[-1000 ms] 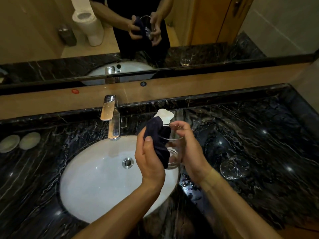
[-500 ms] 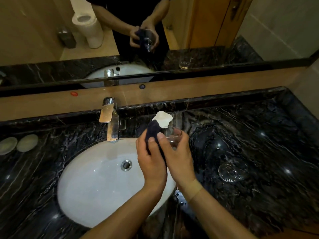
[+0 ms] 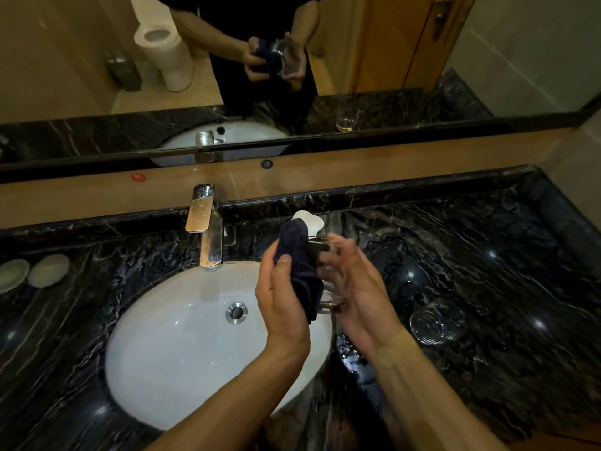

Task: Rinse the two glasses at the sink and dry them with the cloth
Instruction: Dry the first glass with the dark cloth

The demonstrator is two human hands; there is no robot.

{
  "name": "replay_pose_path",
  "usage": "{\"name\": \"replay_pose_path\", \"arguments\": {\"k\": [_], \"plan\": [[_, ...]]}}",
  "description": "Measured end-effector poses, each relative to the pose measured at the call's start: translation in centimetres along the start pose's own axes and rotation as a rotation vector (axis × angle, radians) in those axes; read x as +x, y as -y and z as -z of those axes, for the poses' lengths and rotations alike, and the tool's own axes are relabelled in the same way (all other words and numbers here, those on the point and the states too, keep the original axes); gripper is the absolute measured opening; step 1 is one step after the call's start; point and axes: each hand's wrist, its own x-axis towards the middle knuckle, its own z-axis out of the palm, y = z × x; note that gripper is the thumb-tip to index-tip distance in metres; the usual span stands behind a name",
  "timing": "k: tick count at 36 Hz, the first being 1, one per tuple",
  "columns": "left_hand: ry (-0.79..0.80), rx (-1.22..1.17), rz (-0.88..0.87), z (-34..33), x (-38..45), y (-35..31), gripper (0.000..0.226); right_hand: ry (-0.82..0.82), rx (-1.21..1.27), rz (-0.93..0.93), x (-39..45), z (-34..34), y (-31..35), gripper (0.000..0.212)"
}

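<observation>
Over the right rim of the white sink (image 3: 182,346) my left hand (image 3: 281,304) grips a dark blue cloth (image 3: 300,265) and presses it against a clear glass (image 3: 325,278). My right hand (image 3: 357,294) holds that glass from the right, its fingers curled round it; the glass is mostly hidden between cloth and palm. The second clear glass (image 3: 437,322) stands on the black marble counter (image 3: 487,255), to the right of my right hand and apart from it.
A chrome tap (image 3: 206,222) rises behind the sink. A small white object (image 3: 309,218) lies behind the cloth. Two pale round dishes (image 3: 32,271) sit at the far left. A mirror (image 3: 292,60) spans the wall above a tan ledge.
My right hand has turned the glass and shifted its grip from over the rim to the side. The cloth has slid along the glass. Both hands stay over the sink's right rim.
</observation>
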Motion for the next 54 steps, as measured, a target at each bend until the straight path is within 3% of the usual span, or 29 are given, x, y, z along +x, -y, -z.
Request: {"name": "replay_pose_path", "arguments": {"k": [3,6,9,12,15,20,23,25,31,37,40,44,48,54], "plan": [[-0.043,0.124,-0.087,0.0,0.0,0.6,0.028,-0.175,-0.090,0.068,-0.3,-0.9,-0.6,0.083],[-0.046,0.292,-0.244,0.1,-0.2,1.3,0.027,-0.250,-0.222,0.094,-0.9,-2.0,-0.9,0.061],[-0.010,0.413,-0.402,0.4,-0.5,1.6,0.028,-0.319,-0.338,0.095,-0.9,-2.4,-1.1,0.066],[0.039,0.488,-0.515,0.8,-0.3,2.0,0.030,-0.287,-0.357,0.062,-1.1,-2.4,-1.2,0.079],[0.090,0.510,-0.540,0.9,-0.4,2.0,0.033,-0.236,-0.239,0.096,-1.6,-2.5,-0.8,0.068],[0.080,0.417,-0.450,0.7,-0.7,1.5,0.032,-0.278,-0.107,0.089,-1.0,-1.9,-0.4,0.047],[0.059,0.263,-0.224,0.2,-0.9,1.1,0.030,-0.277,-0.051,0.041,-0.3,-1.3,-0.1,0.050],[0.040,0.209,-0.163,-0.1,-1.0,0.9,0.032,-0.299,-0.040,0.050,-0.2,-1.3,-0.2,0.055],[-0.005,0.317,-0.229,-0.3,-0.5,1.5,0.028,-0.461,-0.273,0.126,-0.1,-2.3,-0.3,0.061],[0.009,0.462,-0.434,-0.3,0.0,2.1,0.031,-0.321,-0.440,0.179,-1.5,-2.8,-0.6,0.066],[0.024,0.416,-0.392,-0.3,-0.4,2.1,0.030,-0.215,-0.259,0.116,-1.4,-2.7,-0.4,0.069],[0.001,0.334,-0.309,0.2,-0.7,2.2,0.030,-0.173,-0.167,0.053,-1.0,-2.1,0.0,0.063],[-0.007,0.196,-0.108,0.2,-0.3,1.5,0.028,-0.152,-0.130,0.045,-0.5,-1.3,0.0,0.057],[0.004,0.000,0.109,-0.3,0.7,0.6,0.030,-0.028,0.019,0.028,0.1,-0.6,-0.1,0.081]]}}
